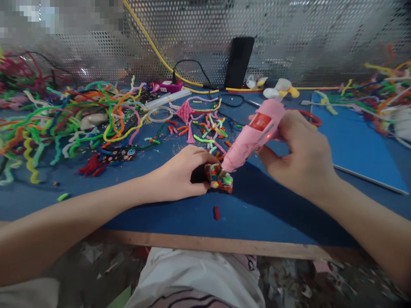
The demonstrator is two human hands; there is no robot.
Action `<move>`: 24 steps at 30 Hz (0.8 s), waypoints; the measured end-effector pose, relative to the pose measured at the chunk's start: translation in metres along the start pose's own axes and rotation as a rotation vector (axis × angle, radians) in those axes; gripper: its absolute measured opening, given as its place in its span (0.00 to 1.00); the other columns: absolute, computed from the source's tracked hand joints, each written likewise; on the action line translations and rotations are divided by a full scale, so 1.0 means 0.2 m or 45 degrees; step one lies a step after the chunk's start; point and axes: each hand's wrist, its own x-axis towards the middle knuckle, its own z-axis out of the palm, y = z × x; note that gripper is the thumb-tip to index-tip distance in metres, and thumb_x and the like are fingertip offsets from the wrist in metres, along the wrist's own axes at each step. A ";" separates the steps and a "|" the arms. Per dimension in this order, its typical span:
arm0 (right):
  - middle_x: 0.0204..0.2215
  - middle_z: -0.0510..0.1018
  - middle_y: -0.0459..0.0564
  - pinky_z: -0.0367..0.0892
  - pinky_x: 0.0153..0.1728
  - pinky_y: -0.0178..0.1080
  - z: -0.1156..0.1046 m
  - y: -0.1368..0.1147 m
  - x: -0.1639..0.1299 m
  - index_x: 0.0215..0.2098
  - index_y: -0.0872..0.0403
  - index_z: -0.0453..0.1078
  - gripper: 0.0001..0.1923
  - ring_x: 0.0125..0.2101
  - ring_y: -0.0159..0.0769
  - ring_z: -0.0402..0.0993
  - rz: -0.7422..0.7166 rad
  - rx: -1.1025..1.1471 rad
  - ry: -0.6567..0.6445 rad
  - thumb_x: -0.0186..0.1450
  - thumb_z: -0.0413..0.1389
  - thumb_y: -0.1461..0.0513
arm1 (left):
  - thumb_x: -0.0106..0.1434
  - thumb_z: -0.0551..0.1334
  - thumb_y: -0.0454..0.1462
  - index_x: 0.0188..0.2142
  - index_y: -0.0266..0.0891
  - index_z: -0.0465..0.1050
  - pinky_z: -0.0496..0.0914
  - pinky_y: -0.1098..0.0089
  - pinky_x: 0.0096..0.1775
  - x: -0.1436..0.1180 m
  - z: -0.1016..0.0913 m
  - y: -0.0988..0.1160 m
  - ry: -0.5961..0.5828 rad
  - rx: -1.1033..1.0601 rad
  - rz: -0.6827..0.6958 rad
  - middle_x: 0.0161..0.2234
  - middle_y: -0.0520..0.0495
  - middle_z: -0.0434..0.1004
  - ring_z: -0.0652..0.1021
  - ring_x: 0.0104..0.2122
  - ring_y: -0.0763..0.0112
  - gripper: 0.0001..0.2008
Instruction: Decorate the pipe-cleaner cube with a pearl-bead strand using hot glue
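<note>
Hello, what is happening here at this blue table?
A person sits at the blue work table. The right hand holds a pink glue gun, its nozzle touching a small multicoloured pipe-cleaner piece that the left hand grips on the table. Loose colourful pipe cleaners lie behind.

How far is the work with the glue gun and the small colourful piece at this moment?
Done: a small multicoloured piece is already formed from pipe cleaners. In hand: the left hand holds it on the blue table, and the right hand points the pink glue gun at its top. Left: many loose pipe cleaners and cut bits lie unused behind.
</note>
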 end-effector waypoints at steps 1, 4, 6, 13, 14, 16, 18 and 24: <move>0.37 0.77 0.53 0.75 0.42 0.48 0.00 0.00 0.00 0.45 0.55 0.70 0.12 0.38 0.45 0.76 0.003 -0.002 -0.001 0.61 0.57 0.67 | 0.60 0.65 0.34 0.48 0.33 0.74 0.70 0.62 0.52 0.00 0.00 0.00 0.000 0.004 -0.009 0.43 0.41 0.79 0.77 0.46 0.61 0.16; 0.38 0.78 0.53 0.74 0.40 0.45 -0.01 -0.01 0.00 0.44 0.55 0.70 0.12 0.39 0.44 0.76 0.022 0.002 -0.012 0.61 0.57 0.68 | 0.60 0.65 0.34 0.48 0.34 0.74 0.70 0.62 0.51 0.00 0.00 0.00 -0.002 0.010 -0.029 0.43 0.42 0.79 0.76 0.46 0.61 0.16; 0.38 0.78 0.53 0.73 0.40 0.43 -0.01 -0.01 0.01 0.43 0.55 0.70 0.12 0.39 0.43 0.76 0.022 0.003 -0.011 0.61 0.56 0.69 | 0.61 0.65 0.35 0.48 0.34 0.74 0.70 0.63 0.51 0.00 0.00 0.00 0.003 0.008 -0.024 0.44 0.41 0.79 0.76 0.46 0.61 0.16; 0.37 0.81 0.53 0.74 0.36 0.41 -0.01 0.00 0.01 0.39 0.54 0.68 0.08 0.37 0.41 0.79 0.002 -0.043 0.066 0.62 0.56 0.70 | 0.60 0.66 0.34 0.48 0.36 0.74 0.70 0.63 0.51 -0.01 0.00 0.00 0.002 -0.006 -0.020 0.45 0.43 0.79 0.76 0.47 0.62 0.15; 0.37 0.81 0.52 0.74 0.36 0.41 -0.01 0.00 0.01 0.39 0.54 0.69 0.08 0.37 0.42 0.80 0.012 -0.055 0.079 0.62 0.57 0.70 | 0.60 0.66 0.34 0.48 0.36 0.73 0.70 0.63 0.51 -0.01 0.00 0.00 0.002 -0.008 -0.026 0.45 0.43 0.79 0.76 0.47 0.62 0.15; 0.37 0.82 0.53 0.75 0.35 0.41 -0.01 0.00 0.01 0.39 0.55 0.69 0.08 0.37 0.42 0.80 0.023 -0.074 0.101 0.62 0.57 0.70 | 0.60 0.66 0.34 0.48 0.37 0.73 0.70 0.63 0.51 -0.01 0.01 0.00 0.004 -0.011 -0.033 0.45 0.43 0.79 0.76 0.47 0.62 0.16; 0.37 0.82 0.53 0.76 0.36 0.41 -0.01 0.00 0.00 0.39 0.55 0.70 0.08 0.38 0.42 0.81 0.003 -0.090 0.117 0.62 0.57 0.71 | 0.60 0.66 0.34 0.48 0.36 0.73 0.70 0.63 0.51 -0.01 0.00 0.00 0.001 -0.011 -0.033 0.45 0.43 0.79 0.77 0.47 0.62 0.15; 0.38 0.81 0.54 0.77 0.40 0.44 -0.03 -0.04 0.01 0.46 0.55 0.72 0.14 0.40 0.44 0.81 -0.018 -0.197 0.169 0.62 0.59 0.70 | 0.58 0.67 0.33 0.45 0.36 0.74 0.70 0.63 0.50 0.00 0.00 0.00 -0.009 -0.003 -0.043 0.41 0.45 0.80 0.77 0.43 0.62 0.15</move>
